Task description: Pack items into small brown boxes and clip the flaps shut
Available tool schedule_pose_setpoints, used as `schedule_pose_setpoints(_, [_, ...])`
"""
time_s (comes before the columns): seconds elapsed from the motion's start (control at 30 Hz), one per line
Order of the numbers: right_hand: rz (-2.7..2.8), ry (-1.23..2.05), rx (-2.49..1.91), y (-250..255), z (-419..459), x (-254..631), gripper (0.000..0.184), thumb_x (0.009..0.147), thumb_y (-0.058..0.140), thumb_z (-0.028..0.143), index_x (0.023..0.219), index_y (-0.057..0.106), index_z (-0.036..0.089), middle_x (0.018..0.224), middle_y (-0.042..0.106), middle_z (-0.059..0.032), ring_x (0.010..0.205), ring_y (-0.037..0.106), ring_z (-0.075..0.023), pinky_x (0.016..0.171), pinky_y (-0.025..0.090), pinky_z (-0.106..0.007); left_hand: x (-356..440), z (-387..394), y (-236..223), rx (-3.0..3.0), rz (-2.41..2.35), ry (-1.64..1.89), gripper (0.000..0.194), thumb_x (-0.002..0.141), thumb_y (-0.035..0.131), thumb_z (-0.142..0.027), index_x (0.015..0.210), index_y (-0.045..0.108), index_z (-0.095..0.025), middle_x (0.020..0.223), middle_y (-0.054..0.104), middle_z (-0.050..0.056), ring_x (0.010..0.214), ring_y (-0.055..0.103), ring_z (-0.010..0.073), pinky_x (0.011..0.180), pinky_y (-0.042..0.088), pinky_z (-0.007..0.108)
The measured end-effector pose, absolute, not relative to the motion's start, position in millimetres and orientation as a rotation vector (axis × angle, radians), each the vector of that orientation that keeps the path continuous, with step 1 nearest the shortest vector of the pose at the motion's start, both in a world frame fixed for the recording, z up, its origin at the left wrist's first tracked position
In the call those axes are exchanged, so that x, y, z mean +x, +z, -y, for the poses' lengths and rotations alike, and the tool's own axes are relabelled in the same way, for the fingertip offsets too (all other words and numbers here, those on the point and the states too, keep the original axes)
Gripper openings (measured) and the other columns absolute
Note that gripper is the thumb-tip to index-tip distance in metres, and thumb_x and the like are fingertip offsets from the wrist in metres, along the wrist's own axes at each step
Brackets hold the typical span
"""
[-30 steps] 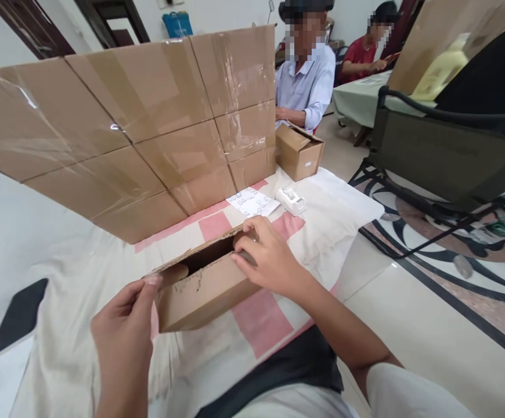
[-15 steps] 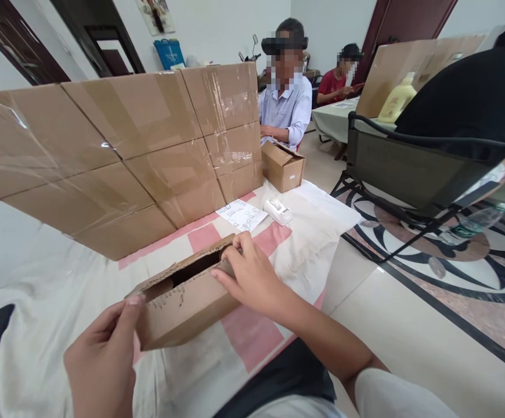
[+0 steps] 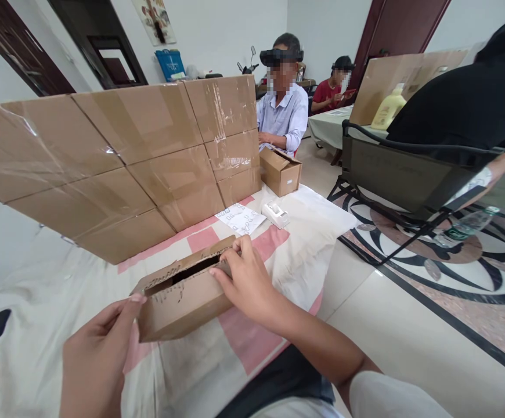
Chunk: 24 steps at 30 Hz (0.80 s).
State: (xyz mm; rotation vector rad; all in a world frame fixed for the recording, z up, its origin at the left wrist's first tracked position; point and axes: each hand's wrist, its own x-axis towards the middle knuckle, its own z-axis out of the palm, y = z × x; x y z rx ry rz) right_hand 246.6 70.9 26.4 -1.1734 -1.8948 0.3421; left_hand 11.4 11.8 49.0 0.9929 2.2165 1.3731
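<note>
A brown cardboard box sits before me on the cloth-covered table, its top flaps partly closed with a dark gap between their torn edges. My left hand grips the near left corner of the box, thumb on top. At the other end my right hand pinches the flap edges by the gap. The inside of the box is too dark to make out. Beyond it lie a white sheet of paper with printed marks and a white tape dispenser.
A wall of taped cardboard stands along the table's far side. Behind the dispenser is another cardboard box, near a seated person. To the right, someone in black sits in a folding chair. A plastic bottle is below.
The gap between the flaps looks narrower than before. Both hands keep their hold on the box, and the view has tilted slightly.
</note>
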Motion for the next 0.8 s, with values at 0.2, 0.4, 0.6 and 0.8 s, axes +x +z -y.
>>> schedule_pose_setpoints(0.2, [1.885,0.318,-1.241,28,-73,242,0.011,0.097,0.065,0.027,0.098,0.063,0.017,0.112,0.045,-0.0111,0.097,0.055,-0.0261,0.087,0.055,-0.047,8,-19,53,0.986,-2.307,1.059,0.040,0.061,0.071,-0.060,0.086,0.079,-0.030,0.101,0.077,-0.004,0.106,0.065,0.0310,0.065,0.047,0.029])
schedule_pose_setpoints(0.4, [1.832,0.314,-1.225,25,-73,238,0.009,0.095,0.066,0.025,0.095,0.063,0.017,0.111,0.044,-0.0098,0.098,0.055,-0.0251,0.087,0.055,-0.044,8,-19,55,0.978,-2.318,0.914,0.045,0.063,0.069,-0.064,0.088,0.077,-0.027,0.097,0.076,-0.001,0.104,0.062,0.0321,0.072,0.045,0.032])
schedule_pose_setpoints(0.6, [1.788,0.310,-1.223,23,-73,236,0.010,0.094,0.068,0.026,0.092,0.064,0.017,0.109,0.044,-0.0096,0.095,0.056,-0.0247,0.088,0.054,-0.045,7,-21,62,1.074,-2.306,0.795,0.041,0.068,0.064,-0.063,0.079,0.075,-0.025,0.092,0.074,0.002,0.102,0.061,0.0330,0.082,0.044,0.036])
schedule_pose_setpoints(0.8, [1.761,0.322,-1.205,21,-75,236,0.010,0.093,0.067,0.025,0.088,0.064,0.017,0.109,0.044,-0.0104,0.095,0.056,-0.0258,0.088,0.054,-0.047,11,-19,68,1.235,-2.280,0.727,0.045,0.071,0.059,-0.066,0.073,0.072,-0.023,0.080,0.069,0.004,0.088,0.059,0.0296,0.077,0.041,0.035])
